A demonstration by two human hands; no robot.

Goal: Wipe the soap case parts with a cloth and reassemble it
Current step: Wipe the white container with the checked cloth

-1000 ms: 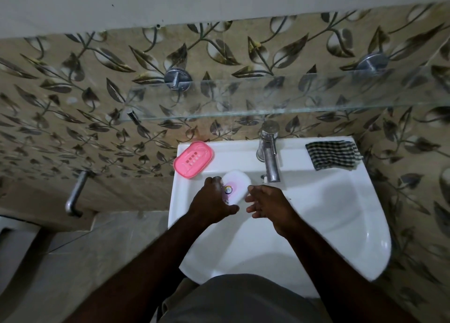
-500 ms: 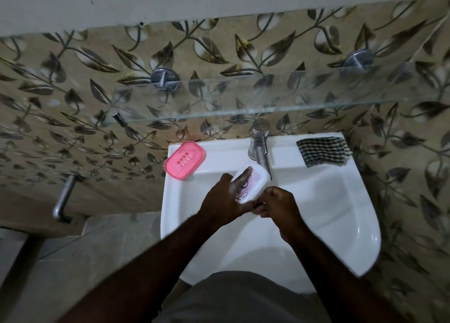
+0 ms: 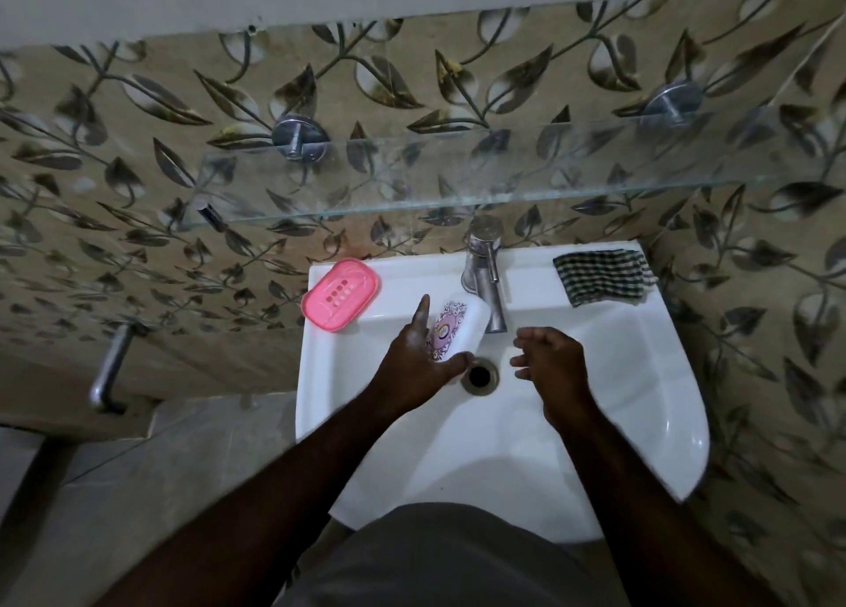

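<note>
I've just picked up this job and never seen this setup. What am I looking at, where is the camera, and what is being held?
There is no machine here. A person works with two bare hands, and the single camera sits on their head, looking down over a white sink. The arms come in from the bottom of the picture.

The left hand holds the white soap case part, which bears a printed label, above the basin beside the tap. The right hand holds nothing; its fingers are loosely curled over the basin.

On the sink's back ledge lie the pink soap case part at the left and the checked cloth at the right, neither touched by a hand. A glass shelf hangs on the tiled wall above.
</note>
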